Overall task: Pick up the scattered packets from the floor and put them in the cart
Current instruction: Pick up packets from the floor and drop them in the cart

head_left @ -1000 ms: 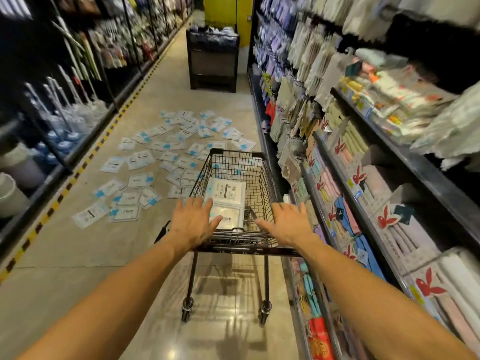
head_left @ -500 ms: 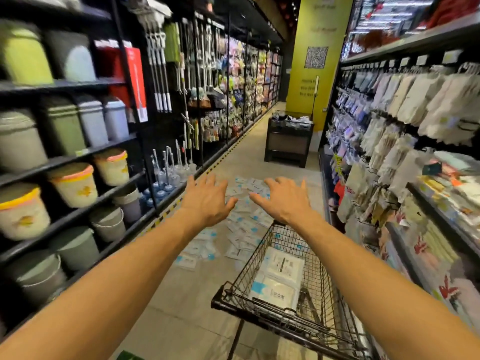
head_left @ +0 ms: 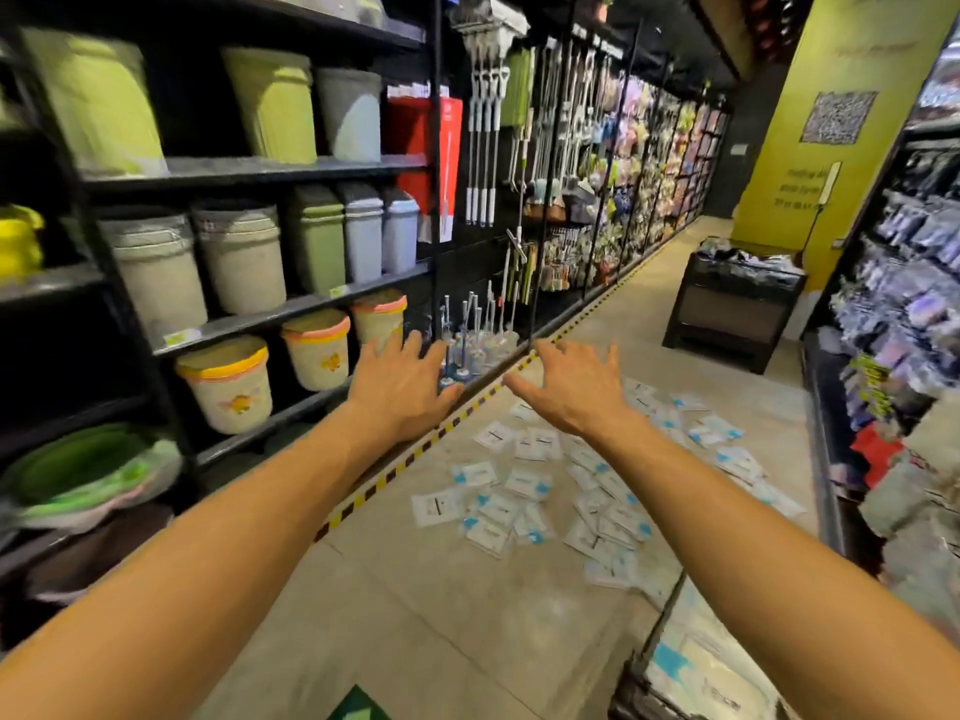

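Head view: your left grip (head_left: 402, 387) and right grip (head_left: 571, 389) are both held out ahead on straight arms. The fingers are spread and nearly straight, holding nothing and touching nothing. The packets (head_left: 524, 491) lie scattered on the floor (head_left: 441, 615), many overlapping, between the yellow-black stripe (head_left: 395, 472) and the right-hand shelving (head_left: 893, 330). The cart (head_left: 667, 608) shows only at the lower right corner, blurred, with more of them inside. Bins (head_left: 239, 252) stand on the left shelves (head_left: 291, 306).
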Available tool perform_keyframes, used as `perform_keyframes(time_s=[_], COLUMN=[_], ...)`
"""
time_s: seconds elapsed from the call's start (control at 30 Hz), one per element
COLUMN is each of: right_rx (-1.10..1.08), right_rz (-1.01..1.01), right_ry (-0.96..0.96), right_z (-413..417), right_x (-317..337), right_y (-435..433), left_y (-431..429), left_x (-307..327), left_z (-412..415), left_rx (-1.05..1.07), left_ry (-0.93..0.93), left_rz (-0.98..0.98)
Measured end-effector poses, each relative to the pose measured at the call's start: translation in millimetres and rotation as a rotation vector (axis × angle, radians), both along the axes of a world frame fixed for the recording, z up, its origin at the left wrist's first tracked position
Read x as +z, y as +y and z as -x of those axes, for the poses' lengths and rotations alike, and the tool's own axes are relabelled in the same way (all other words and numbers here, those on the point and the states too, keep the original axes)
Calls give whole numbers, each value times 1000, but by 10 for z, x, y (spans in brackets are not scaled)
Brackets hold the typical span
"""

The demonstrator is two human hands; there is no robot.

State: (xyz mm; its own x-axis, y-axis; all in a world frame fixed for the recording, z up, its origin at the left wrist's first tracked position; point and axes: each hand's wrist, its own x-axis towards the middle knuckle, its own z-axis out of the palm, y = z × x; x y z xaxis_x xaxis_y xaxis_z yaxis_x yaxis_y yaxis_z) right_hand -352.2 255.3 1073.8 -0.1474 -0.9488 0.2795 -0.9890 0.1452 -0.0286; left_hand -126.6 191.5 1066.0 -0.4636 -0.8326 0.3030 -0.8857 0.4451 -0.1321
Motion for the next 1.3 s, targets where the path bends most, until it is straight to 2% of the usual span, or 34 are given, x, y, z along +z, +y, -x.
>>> perform_keyframes(time_s=[0.3,0.6,0.87,1.1,1.3], right_rx=[-104,-223,-192,-123,-38], right_rz=[-19,-36,-78,-89,-105], right_ry=[-3,-8,9,57,94], right_z=[12,898,1484,1806,2113], right_x=[-130,-208,-191,-410,-1170], right_y=[-1279,-2783,-4351,-5847,-7335], left_y=[-1394,-3043,-4564,-5916,-7284], left_x=[-61,-74,5,-359,-1151], left_z=[103,951,1627,1973,2279], left_rx=[-100,-150,-130,-83,-18], left_ry=[-49,-107,-92,-30,5], left_rz=[-7,16,-2,-19,-71])
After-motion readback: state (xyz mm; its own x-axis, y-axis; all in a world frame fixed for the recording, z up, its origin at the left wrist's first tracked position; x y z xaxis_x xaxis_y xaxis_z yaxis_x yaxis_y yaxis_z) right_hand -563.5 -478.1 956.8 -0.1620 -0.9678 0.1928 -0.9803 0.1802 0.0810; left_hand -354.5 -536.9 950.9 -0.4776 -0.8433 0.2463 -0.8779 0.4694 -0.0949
